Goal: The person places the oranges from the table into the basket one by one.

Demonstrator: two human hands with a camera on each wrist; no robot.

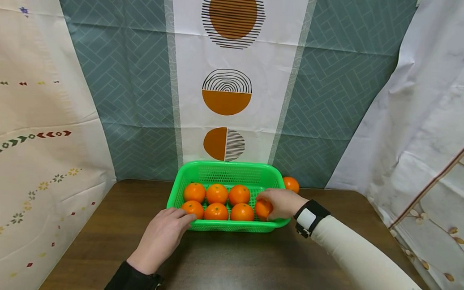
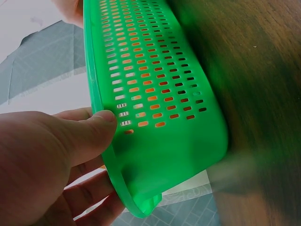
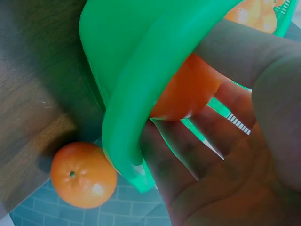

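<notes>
1. The green perforated basket (image 1: 230, 174) stands on the dark wooden bench (image 1: 227, 270), near its far edge and just before the patterned backdrop (image 1: 229, 73). Its long axis runs left to right as the person sees it, and its open side points up.
2. The right hand (image 1: 280, 203) reaches over the right end of the basket, and its fingers are curled round one orange (image 1: 263, 208) at that end.
3. The left hand (image 1: 162, 239) is at the near left corner of the basket. The thumb (image 2: 94, 132) presses on the outer wall under the rim, and the other fingers lie over the rim, so the hand pinches the basket edge.
4. Six more oranges lie in the basket in two rows of three: the far row (image 1: 217, 193) and the near row (image 1: 216, 211). So there are seven oranges inside.
5. One loose orange (image 1: 290, 184) lies on the bench just beside the far right corner of the basket; whether it touches the wall I cannot tell.
6. In total: eight oranges, one basket.
</notes>
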